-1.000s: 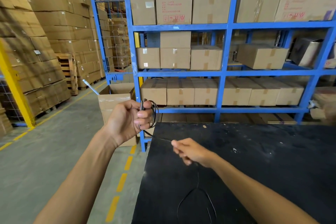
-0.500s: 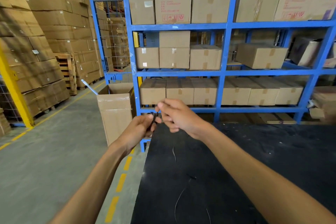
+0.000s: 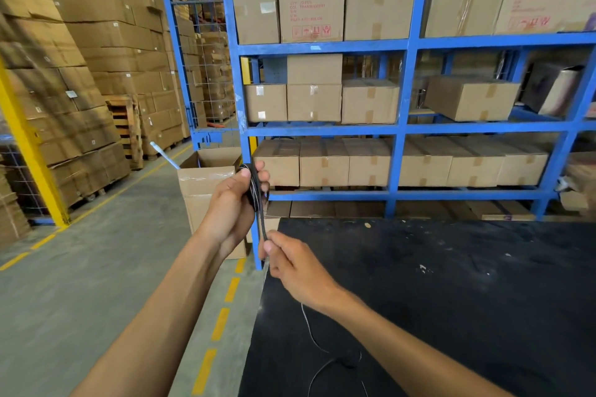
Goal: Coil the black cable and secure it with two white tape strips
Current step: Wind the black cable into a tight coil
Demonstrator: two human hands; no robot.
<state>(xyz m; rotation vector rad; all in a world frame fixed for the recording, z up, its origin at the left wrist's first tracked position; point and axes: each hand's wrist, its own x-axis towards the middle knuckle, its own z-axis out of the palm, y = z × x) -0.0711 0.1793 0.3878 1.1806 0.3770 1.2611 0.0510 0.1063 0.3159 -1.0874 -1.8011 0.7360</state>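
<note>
Over the black worktop point(image 3: 451, 300), the left hand point(image 3: 232, 203) gripped the coiled black cable point(image 3: 256, 185) while the right hand point(image 3: 290, 261) apparently pinched its loose strand.

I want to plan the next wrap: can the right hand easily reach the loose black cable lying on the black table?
Probably yes: the right hand already pinches the black cable, and its loose part trails uncovered on the black table below.

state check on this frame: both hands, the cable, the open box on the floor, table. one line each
left hand: grips the coiled loops, raised off the table
right hand: pinches the strand just below the coil
black cable: partly coiled, loose tail lying on the table, no tape visible
cardboard box: on floor, flaps open
black table: bare but for the tail, scuffed
</note>
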